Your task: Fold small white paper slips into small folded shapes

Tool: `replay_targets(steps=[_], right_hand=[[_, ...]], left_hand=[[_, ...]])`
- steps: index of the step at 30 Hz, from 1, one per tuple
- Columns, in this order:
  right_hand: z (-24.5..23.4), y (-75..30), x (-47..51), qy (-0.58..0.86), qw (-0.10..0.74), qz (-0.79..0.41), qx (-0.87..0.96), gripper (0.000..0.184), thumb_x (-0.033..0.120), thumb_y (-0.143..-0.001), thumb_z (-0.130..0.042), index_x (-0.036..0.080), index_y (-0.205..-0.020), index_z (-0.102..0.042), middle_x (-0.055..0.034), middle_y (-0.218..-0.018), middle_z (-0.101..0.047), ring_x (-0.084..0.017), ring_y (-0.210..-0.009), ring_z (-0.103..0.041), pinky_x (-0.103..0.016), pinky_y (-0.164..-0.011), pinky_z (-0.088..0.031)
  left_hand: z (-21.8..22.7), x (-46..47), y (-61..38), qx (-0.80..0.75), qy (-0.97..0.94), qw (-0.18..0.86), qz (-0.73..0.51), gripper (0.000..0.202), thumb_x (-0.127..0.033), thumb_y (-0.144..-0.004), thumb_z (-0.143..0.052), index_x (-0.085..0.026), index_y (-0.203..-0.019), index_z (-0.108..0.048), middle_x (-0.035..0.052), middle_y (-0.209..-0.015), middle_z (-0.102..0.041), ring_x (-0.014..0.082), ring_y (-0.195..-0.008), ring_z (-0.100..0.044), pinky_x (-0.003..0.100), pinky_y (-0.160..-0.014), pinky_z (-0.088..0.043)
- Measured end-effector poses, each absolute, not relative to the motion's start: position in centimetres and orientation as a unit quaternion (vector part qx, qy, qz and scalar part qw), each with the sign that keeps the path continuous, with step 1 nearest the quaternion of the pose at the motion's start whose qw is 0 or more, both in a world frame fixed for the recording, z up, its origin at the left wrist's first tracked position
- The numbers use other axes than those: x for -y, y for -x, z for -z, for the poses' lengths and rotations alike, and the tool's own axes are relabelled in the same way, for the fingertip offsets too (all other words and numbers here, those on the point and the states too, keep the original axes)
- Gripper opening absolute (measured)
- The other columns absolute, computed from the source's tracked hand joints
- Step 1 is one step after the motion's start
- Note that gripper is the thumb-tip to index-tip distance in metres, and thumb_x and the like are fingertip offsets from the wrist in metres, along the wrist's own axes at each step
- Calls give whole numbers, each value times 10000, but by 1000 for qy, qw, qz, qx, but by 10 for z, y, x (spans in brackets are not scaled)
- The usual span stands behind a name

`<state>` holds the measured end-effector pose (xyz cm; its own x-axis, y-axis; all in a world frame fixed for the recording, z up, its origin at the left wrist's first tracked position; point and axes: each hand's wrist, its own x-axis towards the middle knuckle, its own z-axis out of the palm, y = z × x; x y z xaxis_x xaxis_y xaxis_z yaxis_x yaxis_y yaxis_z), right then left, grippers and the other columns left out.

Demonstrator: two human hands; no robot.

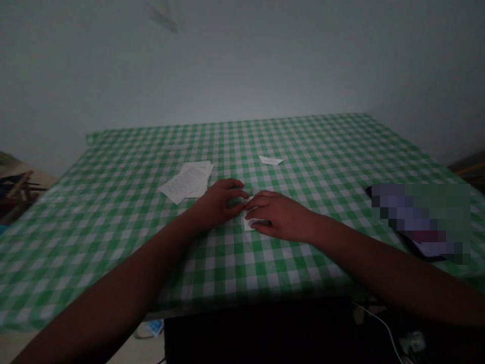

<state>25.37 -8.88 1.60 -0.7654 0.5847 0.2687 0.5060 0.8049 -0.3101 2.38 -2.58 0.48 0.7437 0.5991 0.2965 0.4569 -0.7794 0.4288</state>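
My left hand and my right hand meet at the middle of a green-and-white gingham tablecloth. Between their fingers is a small piece of white paper, mostly hidden by them. Its exact shape cannot be seen. Left of my left hand lies a loose stack of printed white paper slips. Beyond my hands rests a small folded white paper, touching neither hand.
A dark flat device lies at the right, largely covered by a pixelated patch. A wall stands behind the table. A white cable runs through dark shapes below the near edge. Colourful items sit at the far left.
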Motion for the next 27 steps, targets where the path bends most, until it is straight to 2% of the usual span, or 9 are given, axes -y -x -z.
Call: replay_targets(steps=[10, 15, 24, 27], right_hand=[[-18, -252, 92, 335, 194, -142, 911, 235, 265, -902, -634, 134, -1097, -651, -135, -1147, -661, -249, -1105, -580, -420, -976, -476], [-17, -252, 91, 344, 189, -147, 908, 259, 269, -893, -646, 122, -1107, -649, -142, -1169, -648, -253, -1104, -578, -416, -983, -477], [-19, -249, 90, 349, 185, -161, 905, 248, 274, -895, -634, 131, -1096, -656, -129, -1156, -647, -243, -1109, -568, -391, -991, -467], [-19, -249, 90, 346, 187, -164, 905, 243, 257, -886, -637, 130, -1092, -658, -124, -1144, -648, -237, -1097, -569, -384, -992, -463]], left_hand=[[-9, 29, -26, -314, -907, 175, -218, 250, -287, -830, -694, -209, -1054, -615, 82, -1237, -615, 243, -1203, -559, 452, -1060, -451], [-13, 32, -27, -308, -913, 171, -204, 190, -277, -859, -663, -215, -1038, -656, 80, -1253, -607, 238, -1193, -563, 448, -1050, -462], [-17, 34, -28, -314, -931, 106, -156, 151, -267, -886, -636, -221, -1008, -711, 88, -1283, -606, 249, -1182, -569, 448, -1030, -461], [-20, 40, -30, -323, -934, 67, -140, 139, -284, -887, -631, -229, -986, -711, 75, -1295, -592, 267, -1170, -554, 482, -1010, -454]])
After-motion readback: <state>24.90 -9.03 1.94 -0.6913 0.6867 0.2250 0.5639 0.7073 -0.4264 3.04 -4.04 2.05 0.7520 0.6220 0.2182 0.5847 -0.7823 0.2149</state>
